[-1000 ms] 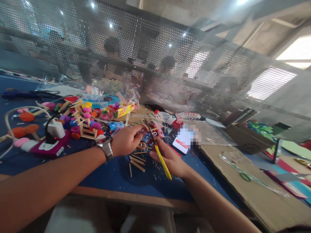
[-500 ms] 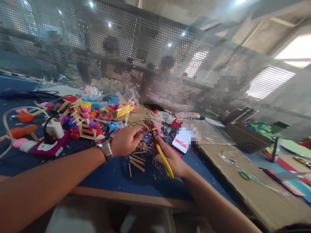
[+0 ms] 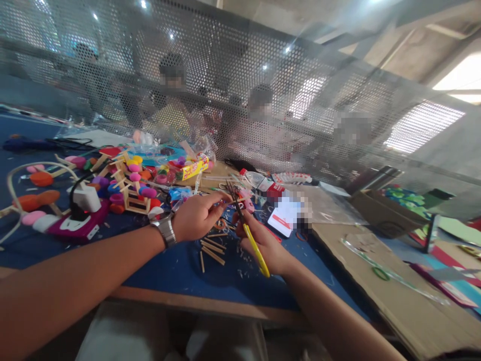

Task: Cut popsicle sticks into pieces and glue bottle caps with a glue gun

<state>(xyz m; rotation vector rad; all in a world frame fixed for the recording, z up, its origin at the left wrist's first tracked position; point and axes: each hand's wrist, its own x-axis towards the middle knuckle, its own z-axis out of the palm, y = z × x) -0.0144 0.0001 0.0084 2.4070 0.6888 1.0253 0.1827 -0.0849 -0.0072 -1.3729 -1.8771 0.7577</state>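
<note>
My right hand (image 3: 263,245) is closed round the yellow handles of a pair of scissors (image 3: 252,245). The dark blades point up and away, slightly parted. Just left of them, the fingertips of my left hand (image 3: 197,215) pinch a thin wooden stick (image 3: 241,200), mostly hidden by the fingers and blades. A metal watch is on my left wrist. Below the hands, several cut wooden sticks (image 3: 213,250) lie loose on the blue tabletop (image 3: 161,276) among small pale scraps.
Left are a purple power strip (image 3: 75,223) with a white charger, and stick frames (image 3: 133,200) with colourful clay pieces. A bottle (image 3: 263,183) and a lit phone (image 3: 284,216) lie beyond my right hand. Cardboard (image 3: 361,271) covers the right side. People sit behind a perforated screen (image 3: 210,65).
The view has shifted very slightly. Both hands keep nearly the same place, with the scissors at the left fingertips.
</note>
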